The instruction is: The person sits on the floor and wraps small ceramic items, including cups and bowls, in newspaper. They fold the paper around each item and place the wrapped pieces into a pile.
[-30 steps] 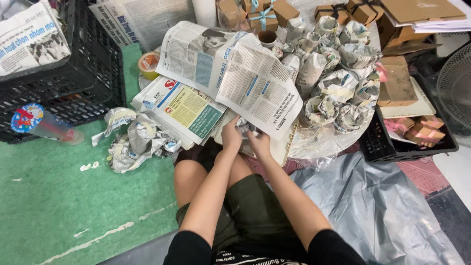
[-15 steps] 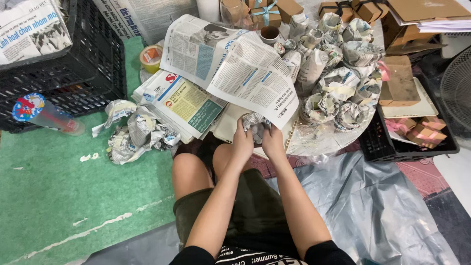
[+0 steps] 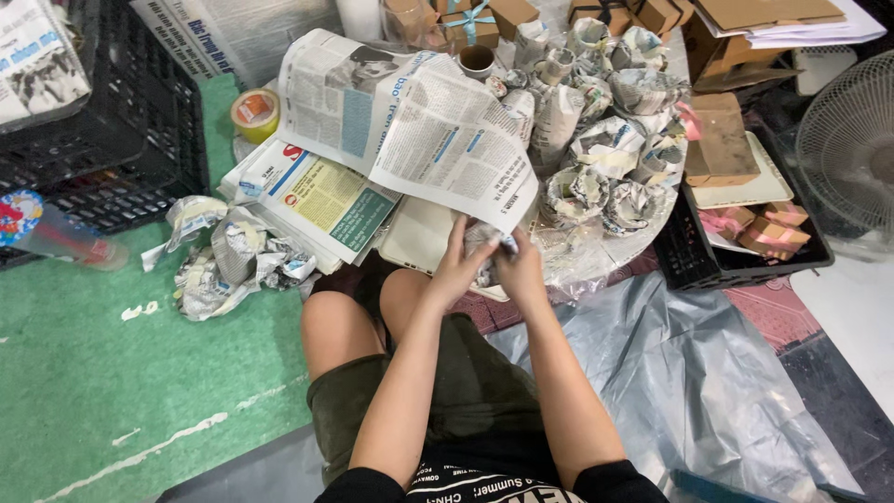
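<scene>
— Where is the bundle sitting?
— The newspaper bundle is sitting just past the knees, under the open newspaper.
— And the hands?
— Left hand and right hand are both gripping it, equally near.

Brown cardboard gift boxes at top centre, one tied with teal ribbon. Flat cardboard packages at right — small pink-trimmed boxes in black crate.

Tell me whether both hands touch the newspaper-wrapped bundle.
Touching. The head view shows the left hand and right hand cupped around the newspaper-wrapped bundle, fingers pressed on it.
</scene>
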